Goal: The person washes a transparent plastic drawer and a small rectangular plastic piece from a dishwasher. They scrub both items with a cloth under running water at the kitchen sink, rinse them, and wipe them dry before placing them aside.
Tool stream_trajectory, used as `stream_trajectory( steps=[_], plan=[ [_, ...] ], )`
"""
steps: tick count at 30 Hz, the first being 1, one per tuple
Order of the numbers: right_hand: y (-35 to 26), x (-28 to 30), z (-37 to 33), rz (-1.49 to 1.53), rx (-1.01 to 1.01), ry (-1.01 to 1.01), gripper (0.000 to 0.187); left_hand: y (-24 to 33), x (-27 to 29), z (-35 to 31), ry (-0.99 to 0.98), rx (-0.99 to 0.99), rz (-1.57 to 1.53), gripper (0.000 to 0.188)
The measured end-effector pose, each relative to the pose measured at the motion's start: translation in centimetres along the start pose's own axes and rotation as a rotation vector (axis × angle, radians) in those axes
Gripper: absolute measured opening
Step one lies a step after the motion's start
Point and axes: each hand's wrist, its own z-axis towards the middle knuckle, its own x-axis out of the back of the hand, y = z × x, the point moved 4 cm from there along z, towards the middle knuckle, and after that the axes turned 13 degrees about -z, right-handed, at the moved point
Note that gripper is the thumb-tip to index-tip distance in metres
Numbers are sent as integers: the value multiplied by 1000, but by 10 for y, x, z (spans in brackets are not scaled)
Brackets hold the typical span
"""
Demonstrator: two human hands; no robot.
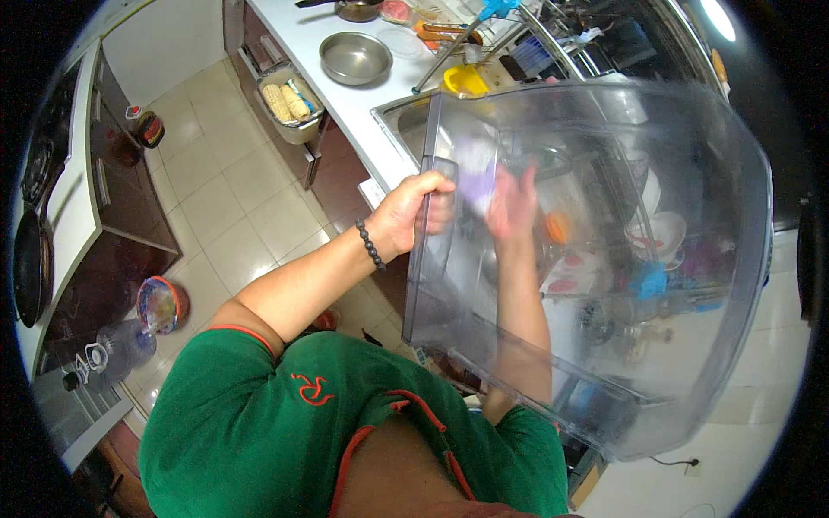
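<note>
A large clear grey plastic drawer is tilted up over the sink. My left hand, with a dark bead bracelet at the wrist, is closed round its near-left edge at the handle recess. Through the clear plastic shows my right hand, smeared by motion, its fingers apart. Close beside that palm is a blurred purple and white thing; its kind and whether the hand touches it are unclear. An orange round thing also shows through the drawer.
Beyond the sink rim, the white counter carries a steel bowl and a yellow bowl. Corn cobs lie in a bin at the counter front. A stove counter stands left; a basket sits on the floor.
</note>
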Motion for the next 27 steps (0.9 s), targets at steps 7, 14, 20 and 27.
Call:
stream_trajectory(
  steps=[7,14,20,27],
  plan=[
    [73,-14,-117,-245,-158,105,79,59,-7,-48,60,-260,124,18],
    [3,-45,-132,283,407,-178,76,129,-18,-97,127,-607,242,21],
    [-32,-38,-79,133,634,73,60,145,-35,-136,106,-766,331,22],
    [133,-124,-8,250,89,198,68,161,-50,-177,111,-837,361,22]
  ],
)
